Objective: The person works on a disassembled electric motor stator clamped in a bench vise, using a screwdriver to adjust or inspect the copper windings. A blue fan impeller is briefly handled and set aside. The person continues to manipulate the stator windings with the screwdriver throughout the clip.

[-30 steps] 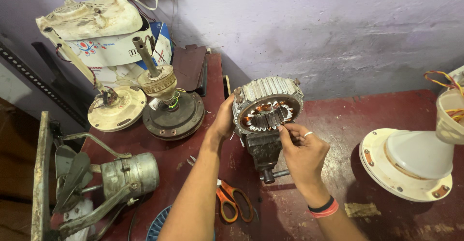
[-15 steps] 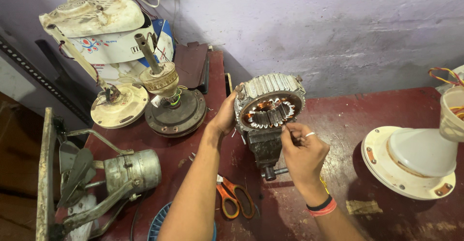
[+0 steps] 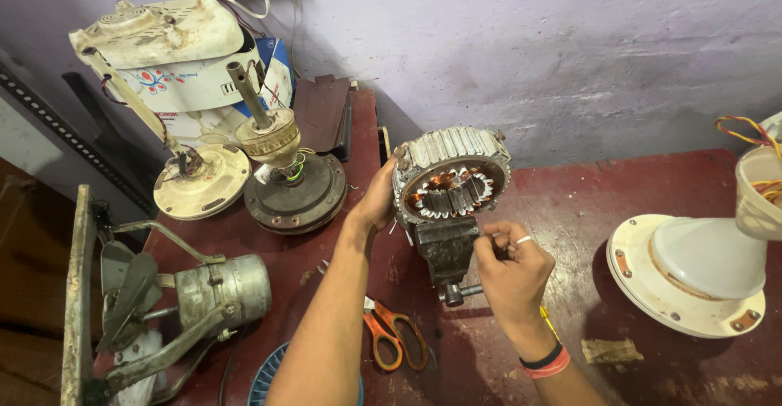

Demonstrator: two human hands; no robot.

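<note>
Left hand (image 3: 376, 202) cups the stator's (image 3: 450, 177) rim, steadying it upright in the small vise (image 3: 445, 251) on our bench (image 3: 570, 210); right hand (image 3: 511, 266) pinches something fine, perhaps wire, just beside the windings.

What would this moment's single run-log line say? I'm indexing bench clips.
left hand: steadies motor stator | right hand: fingers pinched below stator, beside vise | scissors: lying on table

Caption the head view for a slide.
Left hand steadies a motor stator clamped in a small bench vise; right hand pinches beside it.
</note>
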